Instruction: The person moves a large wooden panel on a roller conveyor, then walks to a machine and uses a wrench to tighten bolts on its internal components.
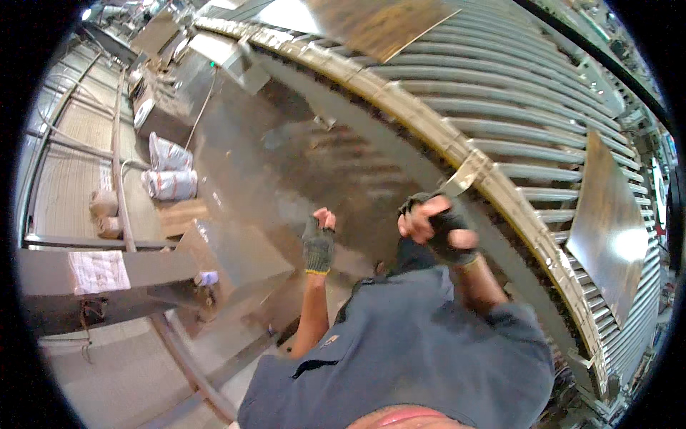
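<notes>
My left hand (319, 242), in a dark fingerless glove with a yellow cuff edge, is held over the floor in front of me. Its fingers are curled in, and no object shows in them. To the right, my right hand (441, 227) wears a similar dark glove, its bare fingers bent inward and slightly blurred. Nothing can be made out in it. It is nearest to a pale metal bracket (461, 179) on the edge of the roller conveyor (525, 170), and I cannot tell whether they touch. A brown wood-grain panel (607, 229) rests on the rollers further right.
Another wood-grain panel (386, 25) lies on the far rollers. The conveyor's yellowish side rail (421, 118) curves along my right. To the left are white printed sacks (170, 175), a brown box (166, 107) and a grey beam (50, 289) bearing a paper sheet (100, 272).
</notes>
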`<state>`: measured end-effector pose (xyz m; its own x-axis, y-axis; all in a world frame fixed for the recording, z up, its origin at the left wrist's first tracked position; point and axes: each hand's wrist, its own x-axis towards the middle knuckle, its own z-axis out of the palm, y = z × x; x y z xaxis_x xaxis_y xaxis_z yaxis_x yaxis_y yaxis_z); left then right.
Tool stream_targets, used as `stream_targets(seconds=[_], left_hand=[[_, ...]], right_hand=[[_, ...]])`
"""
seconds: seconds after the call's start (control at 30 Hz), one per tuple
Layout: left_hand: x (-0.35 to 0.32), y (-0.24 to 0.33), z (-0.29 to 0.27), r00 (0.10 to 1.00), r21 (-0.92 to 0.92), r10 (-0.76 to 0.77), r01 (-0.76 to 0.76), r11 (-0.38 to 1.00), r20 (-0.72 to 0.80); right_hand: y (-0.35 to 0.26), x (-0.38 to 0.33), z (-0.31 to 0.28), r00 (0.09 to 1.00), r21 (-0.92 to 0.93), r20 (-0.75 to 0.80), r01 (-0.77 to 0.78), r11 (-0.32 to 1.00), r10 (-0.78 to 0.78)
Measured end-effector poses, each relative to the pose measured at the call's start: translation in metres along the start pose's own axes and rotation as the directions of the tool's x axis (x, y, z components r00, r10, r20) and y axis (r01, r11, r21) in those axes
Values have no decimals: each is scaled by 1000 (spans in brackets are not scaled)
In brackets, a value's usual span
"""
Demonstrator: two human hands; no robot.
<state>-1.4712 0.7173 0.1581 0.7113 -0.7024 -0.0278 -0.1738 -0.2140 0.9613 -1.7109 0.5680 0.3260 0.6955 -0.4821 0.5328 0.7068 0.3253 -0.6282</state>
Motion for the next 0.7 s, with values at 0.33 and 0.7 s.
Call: stream_targets(seconds=[0.33,0.7], left_hand=[[185,-53,-161,995,15,-82,83,996,-57],[241,-339,-374,811,369,-443,573,732,-382]], right_hand=[[126,113,66,767,281,640,-168,945,-54],[277,431,7,716,222,694,-110,969,-78]])
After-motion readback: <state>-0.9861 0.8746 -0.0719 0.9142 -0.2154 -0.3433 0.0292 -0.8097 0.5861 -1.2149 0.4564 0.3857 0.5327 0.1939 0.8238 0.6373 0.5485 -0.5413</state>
